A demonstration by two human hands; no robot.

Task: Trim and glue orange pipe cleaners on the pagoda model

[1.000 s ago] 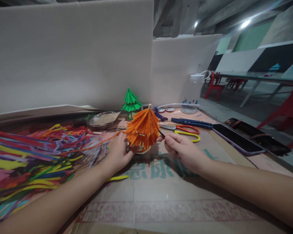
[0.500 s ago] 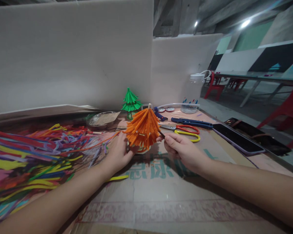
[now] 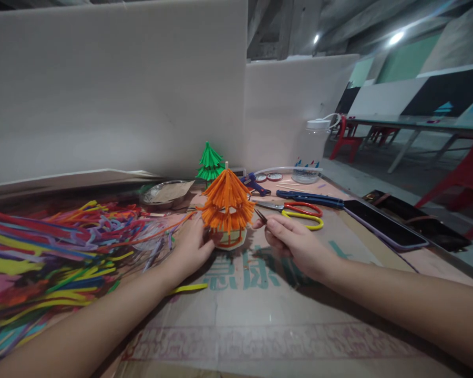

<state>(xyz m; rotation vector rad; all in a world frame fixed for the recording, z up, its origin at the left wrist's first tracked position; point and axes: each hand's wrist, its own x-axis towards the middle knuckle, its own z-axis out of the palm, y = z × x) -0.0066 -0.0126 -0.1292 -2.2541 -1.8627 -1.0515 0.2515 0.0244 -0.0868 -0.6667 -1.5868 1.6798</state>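
An orange pipe-cleaner tree (image 3: 227,202) with two drooping tiers stands nearly upright on a pale base, a thin stick poking out of its top. My left hand (image 3: 193,244) is closed at the left side of its base, the fingers partly hidden behind it and the thumb along the front. In my right hand (image 3: 289,236) is a pair of dark tweezers (image 3: 261,216), pinched between thumb and fingers. The tweezer tips point toward the lower tier's right edge, slightly apart from each other. A similar green pipe-cleaner tree (image 3: 208,160) is partly hidden behind the orange one.
Many coloured pipe cleaners (image 3: 55,252) cover the left side. Behind lie a foil dish (image 3: 165,194) and a blue glue gun (image 3: 256,184). Scissors (image 3: 303,210), a blue cutter (image 3: 307,198), a phone (image 3: 384,223) and a clear bottle (image 3: 311,149) occupy the right.
The orange tree has gone from tilted to nearly upright and shifted slightly left, showing its pale base. The tweezers are now apart from it, with both tips visible.
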